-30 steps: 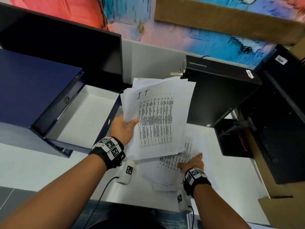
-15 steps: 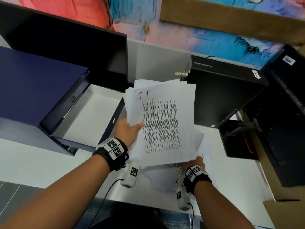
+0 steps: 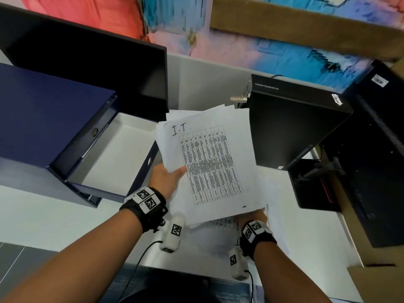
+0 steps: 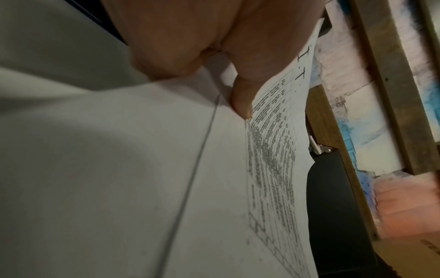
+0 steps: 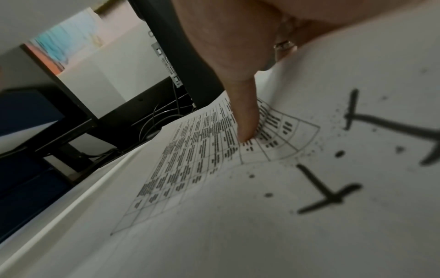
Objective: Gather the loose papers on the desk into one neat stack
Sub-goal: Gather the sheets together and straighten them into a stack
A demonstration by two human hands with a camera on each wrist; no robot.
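My left hand (image 3: 169,177) holds a fanned stack of white papers (image 3: 209,162) tilted up above the desk, thumb (image 4: 243,97) on the top sheet (image 4: 273,150), which has a printed table and a handwritten "I.T". My right hand (image 3: 251,216) sits under the stack's lower edge, its fingers hidden in the head view. In the right wrist view its thumb (image 5: 245,116) pinches a loose printed sheet (image 5: 214,188) that curls up around the hand. More loose sheets (image 3: 223,237) lie on the white desk (image 3: 43,215) below.
A dark blue drawer unit stands at left with its drawer (image 3: 98,189) pulled open. A black monitor (image 3: 87,68) is behind it, a black computer case (image 3: 290,127) right of the papers, another black tower (image 3: 382,160) far right, and a cardboard box (image 3: 382,285) at lower right.
The held stack has swung down and toward me, so its lower edge now covers my right hand's fingers. The right hand has stayed on the loose sheets.
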